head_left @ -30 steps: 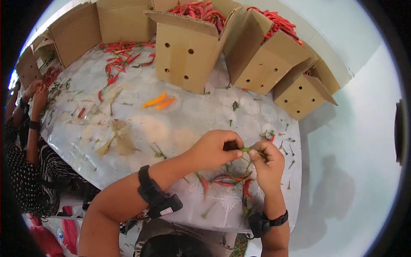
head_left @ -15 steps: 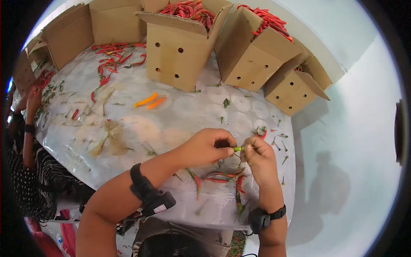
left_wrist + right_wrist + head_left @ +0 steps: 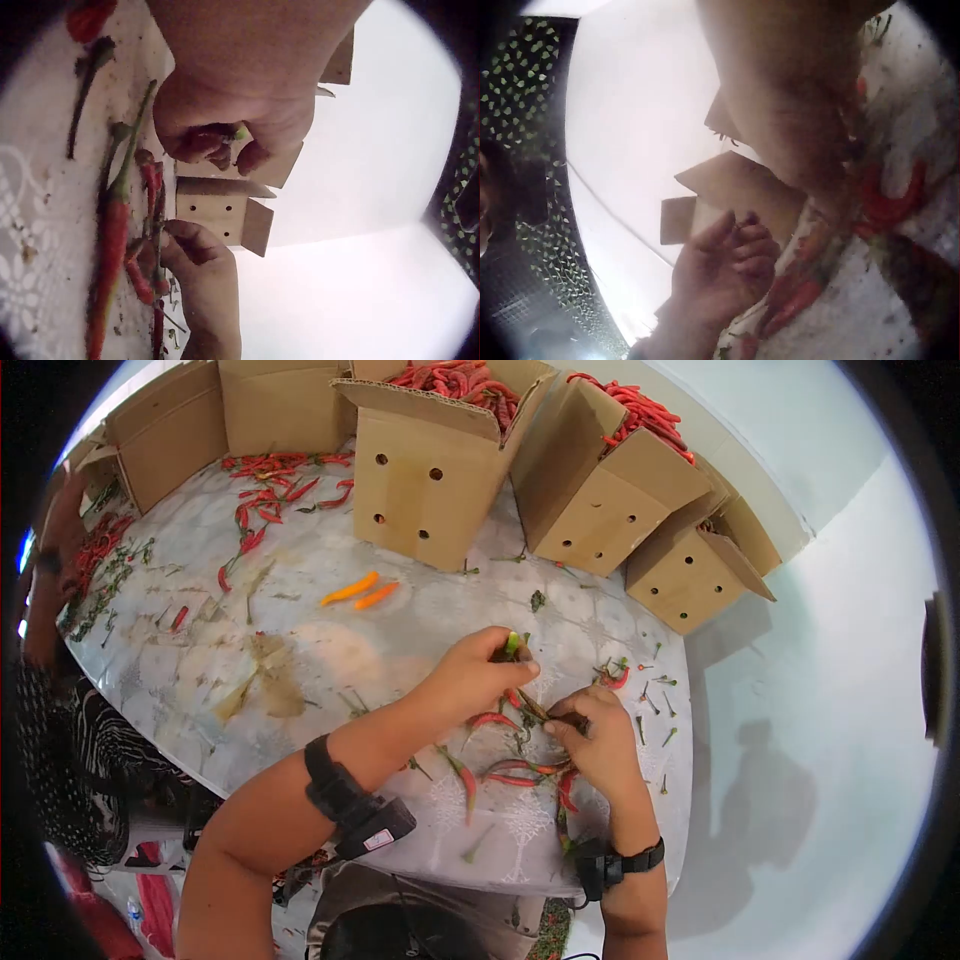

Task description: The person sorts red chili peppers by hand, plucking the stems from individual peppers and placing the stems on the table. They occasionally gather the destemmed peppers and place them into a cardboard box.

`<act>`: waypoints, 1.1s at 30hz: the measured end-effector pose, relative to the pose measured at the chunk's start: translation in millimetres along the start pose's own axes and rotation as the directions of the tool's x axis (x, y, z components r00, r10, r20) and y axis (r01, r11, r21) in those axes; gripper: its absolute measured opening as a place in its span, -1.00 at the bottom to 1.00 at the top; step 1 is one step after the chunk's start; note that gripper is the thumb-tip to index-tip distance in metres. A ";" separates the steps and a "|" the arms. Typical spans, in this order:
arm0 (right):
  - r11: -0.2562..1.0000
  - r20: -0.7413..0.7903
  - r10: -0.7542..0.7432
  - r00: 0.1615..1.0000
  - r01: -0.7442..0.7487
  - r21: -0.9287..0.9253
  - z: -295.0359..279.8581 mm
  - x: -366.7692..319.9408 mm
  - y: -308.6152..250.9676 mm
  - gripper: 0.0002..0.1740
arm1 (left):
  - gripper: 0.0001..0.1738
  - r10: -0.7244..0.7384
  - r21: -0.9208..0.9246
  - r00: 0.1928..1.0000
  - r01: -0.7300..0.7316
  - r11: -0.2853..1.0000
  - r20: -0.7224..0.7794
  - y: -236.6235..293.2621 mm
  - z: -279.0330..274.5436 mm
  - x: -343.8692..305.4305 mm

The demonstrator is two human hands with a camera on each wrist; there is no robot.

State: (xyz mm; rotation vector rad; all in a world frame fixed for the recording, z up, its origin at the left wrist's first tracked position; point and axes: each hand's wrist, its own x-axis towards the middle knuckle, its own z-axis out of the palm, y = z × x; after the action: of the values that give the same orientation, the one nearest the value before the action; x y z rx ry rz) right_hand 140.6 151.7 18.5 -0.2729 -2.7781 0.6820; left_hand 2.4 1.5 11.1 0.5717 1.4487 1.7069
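My left hand (image 3: 485,675) is raised above the loose chillies, its fingers curled round a small green piece (image 3: 512,643); a green tip (image 3: 241,133) shows between fingers and thumb in the left wrist view. Lower and to the right, my right hand (image 3: 597,740) pinches a thin dark chilli (image 3: 535,707) among the pile. Red chillies (image 3: 512,779) lie just below and between the hands, and a red-green one (image 3: 462,778) lies left of them. In the right wrist view the right hand (image 3: 791,120) is blurred and its fingertips are hard to make out.
Cardboard boxes (image 3: 425,480) line the back, several filled with red chillies (image 3: 640,418). Two orange chillies (image 3: 352,590) lie mid-table. Green stems (image 3: 670,700) are scattered at right. Another person's arm (image 3: 45,590) is at far left, near more red chillies (image 3: 100,545).
The hands have parted: the left rose away with the green piece, while the right let go of it and moved onto a dark chilli. The other person's arm at far left shifted.
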 end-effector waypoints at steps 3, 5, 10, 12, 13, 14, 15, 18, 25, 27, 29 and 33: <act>1.000 -0.005 0.023 1.000 -0.023 -0.014 -0.5 0.6 -1.7 -0.78 | -0.81 0.077 0.048 0.997 -0.076 0.996 -0.013 -1.9 2.3 -2.2; 0.996 -0.060 0.050 0.997 -0.045 0.071 1.4 0.3 -3.1 -0.80 | -0.80 0.155 0.125 0.988 -0.154 0.980 -0.002 -5.4 3.4 -1.9; 0.975 -0.199 0.011 0.980 0.033 0.218 -0.1 -1.5 -9.2 -0.83 | -0.78 0.296 0.252 0.955 -0.287 0.924 0.002 -12.7 3.8 3.3; 0.954 -0.214 0.035 0.976 0.032 0.300 -0.8 -2.1 -10.6 -0.85 | -0.77 0.241 0.272 0.968 -0.250 0.929 0.066 -9.8 3.8 0.7; 0.949 -0.220 0.044 0.975 0.027 0.314 -0.8 -2.0 -11.8 -0.86 | -0.77 0.236 0.295 0.967 -0.255 0.921 0.099 -12.3 3.1 1.4; 0.944 -0.226 0.055 0.973 0.023 0.328 -0.3 -1.8 -13.1 -0.86 | -0.77 0.228 0.318 0.964 -0.260 0.912 0.133 -17.0 2.2 2.8; 0.939 -0.232 0.067 0.970 0.017 0.342 -0.4 -1.7 -13.9 -0.86 | -0.76 0.220 0.341 0.961 -0.265 0.902 0.167 -18.1 2.2 2.7; 0.950 -0.232 0.029 0.972 0.046 0.309 -1.5 -2.3 -14.4 -0.87 | -0.80 0.191 0.294 0.959 -0.247 0.923 0.207 -16.3 1.4 1.0; 0.883 -0.114 0.102 0.988 -0.037 0.468 1.8 -2.2 -4.7 -0.88 | -0.84 0.130 0.404 0.961 -0.222 0.887 0.244 -8.8 2.0 -5.0; 0.812 -0.022 0.153 0.988 -0.112 0.573 0.8 -1.7 -4.5 -0.88 | -0.83 0.096 0.360 0.965 -0.182 0.915 0.244 -4.7 3.5 -6.0; 0.723 0.058 0.171 0.984 -0.165 0.671 -2.2 -2.4 -0.5 -0.88 | -0.83 0.123 0.285 0.950 -0.208 0.936 0.288 -9.8 1.3 -2.8; 0.518 0.144 0.213 0.966 -0.236 0.822 -2.3 -3.6 1.1 -0.85 | -0.82 0.088 0.133 0.936 -0.141 0.981 0.341 -10.6 2.9 -2.4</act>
State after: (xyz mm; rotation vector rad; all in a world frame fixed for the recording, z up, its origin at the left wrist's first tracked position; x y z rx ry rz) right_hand 144.9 152.8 19.1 -0.4070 -2.0843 1.9804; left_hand 9.0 1.4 2.0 0.9986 1.3281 1.5019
